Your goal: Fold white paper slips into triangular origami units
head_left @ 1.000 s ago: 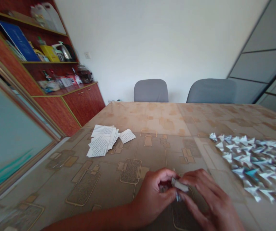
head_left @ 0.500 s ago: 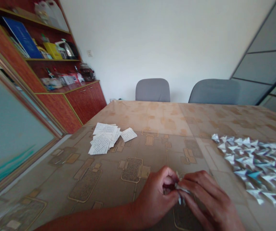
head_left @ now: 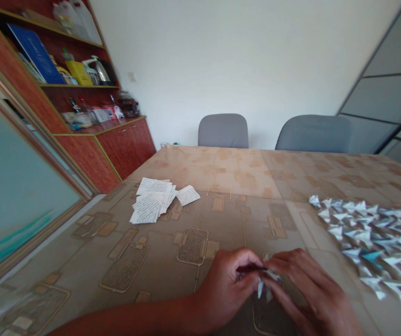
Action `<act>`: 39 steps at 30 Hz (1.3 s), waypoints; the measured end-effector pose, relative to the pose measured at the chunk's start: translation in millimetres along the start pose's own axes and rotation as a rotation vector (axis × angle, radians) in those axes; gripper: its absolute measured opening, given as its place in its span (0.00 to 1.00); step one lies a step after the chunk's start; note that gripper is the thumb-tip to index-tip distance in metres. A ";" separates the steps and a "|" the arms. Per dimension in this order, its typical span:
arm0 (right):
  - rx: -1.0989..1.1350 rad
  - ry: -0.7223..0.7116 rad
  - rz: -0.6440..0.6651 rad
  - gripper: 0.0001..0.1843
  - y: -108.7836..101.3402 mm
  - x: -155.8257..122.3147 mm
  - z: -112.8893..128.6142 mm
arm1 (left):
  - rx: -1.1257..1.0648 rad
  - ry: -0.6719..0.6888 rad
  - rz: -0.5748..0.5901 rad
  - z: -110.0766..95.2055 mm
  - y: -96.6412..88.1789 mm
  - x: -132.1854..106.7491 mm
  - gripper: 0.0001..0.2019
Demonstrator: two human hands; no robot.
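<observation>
My left hand and my right hand meet low over the table near its front edge. Both pinch a small folded piece of white paper between thumbs and fingertips; most of it is hidden by my fingers. A loose pile of small printed paper slips lies to the far left of my hands. Many folded paper triangles are spread over the table to the right of my right hand.
The table wears a brown patterned cover. Two grey chairs stand at its far side. A red wooden cabinet with shelves of books, bottles and a kettle stands at the left wall. A framed glass panel leans at near left.
My hands have lowered slightly toward the table and closed tighter round the paper piece, so less of it shows. The view has shifted a little.
</observation>
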State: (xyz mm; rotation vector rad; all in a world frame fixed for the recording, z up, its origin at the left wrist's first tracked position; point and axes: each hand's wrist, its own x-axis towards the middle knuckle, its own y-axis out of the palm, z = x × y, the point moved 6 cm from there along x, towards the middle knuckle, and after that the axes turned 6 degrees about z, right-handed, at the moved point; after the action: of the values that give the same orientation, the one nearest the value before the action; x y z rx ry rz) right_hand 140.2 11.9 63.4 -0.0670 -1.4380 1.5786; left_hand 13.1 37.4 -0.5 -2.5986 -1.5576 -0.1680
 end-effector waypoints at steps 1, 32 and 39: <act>0.006 0.007 0.012 0.08 0.9 -1.1 -2.0 | 0.008 0.002 -0.002 0.3 -0.4 -0.2 0.08; 0.171 0.106 0.079 0.04 7.5 -1.4 -13.9 | 0.099 -0.072 -0.044 4.7 -1.4 1.5 0.07; 0.290 0.291 0.061 0.04 16.9 -7.3 -25.8 | -0.101 -0.105 -0.141 4.7 -7.3 4.3 0.06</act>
State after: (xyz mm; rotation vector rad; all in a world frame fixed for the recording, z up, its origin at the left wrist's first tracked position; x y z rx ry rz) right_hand 149.7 28.8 38.4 -0.1635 -0.9829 1.7328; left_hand 8.8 45.3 -4.2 -2.6107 -1.8155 -0.1264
